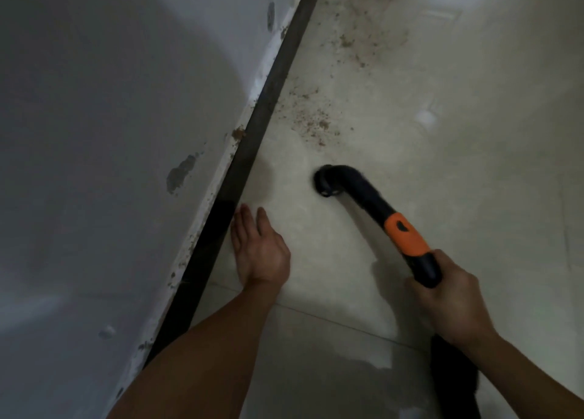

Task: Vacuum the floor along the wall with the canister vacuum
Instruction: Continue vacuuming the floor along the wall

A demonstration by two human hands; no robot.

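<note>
Right hand [448, 298] low at four o'clock, grip clenched round the smooth black vacuum handle [426, 270], just below its glossy orange collar [406, 235]. A dark hose [452, 374] trails off below the wrist. Left hand [259, 251] at seven o'clock, grip released, fingers straight, palm down over the pale, glossy tiled floor [316, 355], just beside the dark skirting strip [252, 140]. The curved tube bends down to a round black nozzle [325, 181] near centre, at the floor. At twelve o'clock from it, gritty brown dirt [309, 118] lies scattered along the skirting, below the chipped white wall [110, 134].
</note>
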